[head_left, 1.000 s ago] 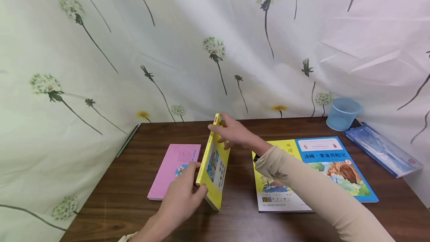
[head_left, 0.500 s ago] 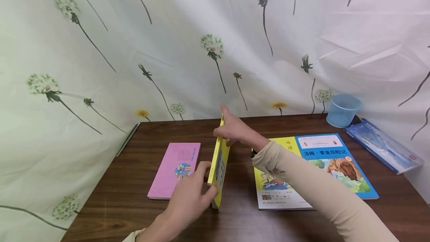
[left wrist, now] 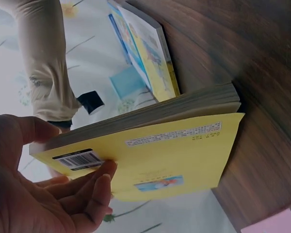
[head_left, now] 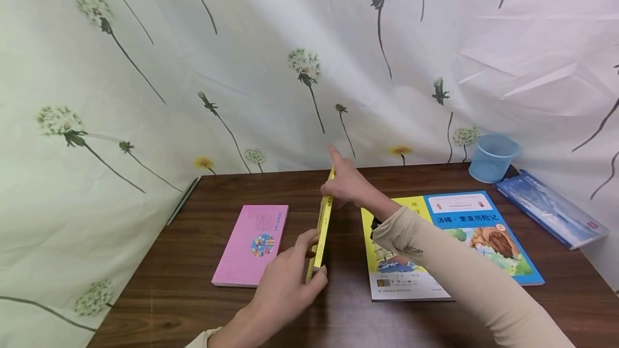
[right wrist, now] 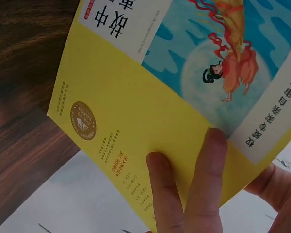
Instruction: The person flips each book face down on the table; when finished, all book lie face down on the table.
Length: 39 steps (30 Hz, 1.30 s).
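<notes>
Both hands hold a yellow paperback book (head_left: 324, 230) on its edge above the dark wooden table, spine upward in the head view. My left hand (head_left: 290, 283) pinches its near end. In the left wrist view the thumb lies along the page edge, and the fingers (left wrist: 94, 187) press the yellow back cover beside a barcode. At the far end, my right hand (head_left: 345, 181) grips the book with its index finger pointing out beyond it. The right wrist view shows two fingers (right wrist: 211, 174) flat on the illustrated front cover and the thumb round the edge.
A pink book (head_left: 234, 270) lies left of the hands. On the right, under the right sleeve (head_left: 450, 273), are a yellow-and-white book (head_left: 411, 288) and a blue book (head_left: 466, 219). Farther back are a light-blue bin (head_left: 493, 159) and a blue-and-white book (head_left: 551, 211). A dandelion-printed curtain (head_left: 251, 58) hangs behind.
The held book has shifted right and turned, so its front cover no longer faces the head camera and the spine shows. Both hands moved right with it. The other books stayed put.
</notes>
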Motion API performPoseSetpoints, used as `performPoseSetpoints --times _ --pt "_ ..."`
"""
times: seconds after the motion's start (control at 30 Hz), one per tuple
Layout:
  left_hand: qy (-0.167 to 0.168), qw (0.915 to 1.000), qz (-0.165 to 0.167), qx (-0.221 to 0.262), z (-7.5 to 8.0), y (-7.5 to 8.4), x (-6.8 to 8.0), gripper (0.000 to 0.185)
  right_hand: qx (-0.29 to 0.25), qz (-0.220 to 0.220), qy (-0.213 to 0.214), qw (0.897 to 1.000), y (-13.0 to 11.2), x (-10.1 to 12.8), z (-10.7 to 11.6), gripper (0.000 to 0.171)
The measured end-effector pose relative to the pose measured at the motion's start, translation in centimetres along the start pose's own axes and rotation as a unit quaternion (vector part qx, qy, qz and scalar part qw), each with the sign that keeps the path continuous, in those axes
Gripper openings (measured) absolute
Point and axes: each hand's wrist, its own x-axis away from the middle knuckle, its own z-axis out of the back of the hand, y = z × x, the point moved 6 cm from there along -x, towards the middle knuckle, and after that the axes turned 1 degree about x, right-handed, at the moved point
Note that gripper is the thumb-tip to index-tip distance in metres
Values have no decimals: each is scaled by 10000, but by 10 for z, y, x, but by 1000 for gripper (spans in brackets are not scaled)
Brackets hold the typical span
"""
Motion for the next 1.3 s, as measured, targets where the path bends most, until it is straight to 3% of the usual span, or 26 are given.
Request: performPoseSetpoints --times 0.13,0.27,0.37,0.43,0.5,0.63,0.8,0.9,1.1,1.17,1.3 --pt "-255 9995 135 -133 -9 2 -2 59 -105 -27 66 9999 5 5 5 103" --pt "-1160 9926 317 -141 -24 -1 -3 67 -111 -45 72 9999 15 10 10 99" --pt "-1871 9816 306 238 -35 -2 1 77 -110 -64 -7 9999 25 15 13 96" --pt "-2100 9755 293 588 -39 -4 4 80 -104 -104 -42 9999 31 18 14 95" --pt "-2112 9727 400 875 -42 -9 6 79 -88 -89 -39 9999 36 20 16 94" --pt "-1957 9679 961 1250 -46 -27 3 75 -159 -81 -16 9998 40 22 20 94" --pt "-1916 9552 1505 1679 -54 -52 3 71 -455 -116 62 9989 40 24 25 96" --pt "-2026 9342 1863 2270 -58 -63 4 72 -577 -168 125 9981 38 25 29 97" --pt "-2185 8777 2686 3313 -65 -79 6 70 -736 -179 182 9970 28 25 36 97" --pt "-2242 8552 2943 3630 -66 -83 8 69 -857 -200 177 9960 25 25 38 98" --pt "-2369 8002 3244 4453 -69 -89 12 65 -971 -191 189 9949 20 26 42 99"
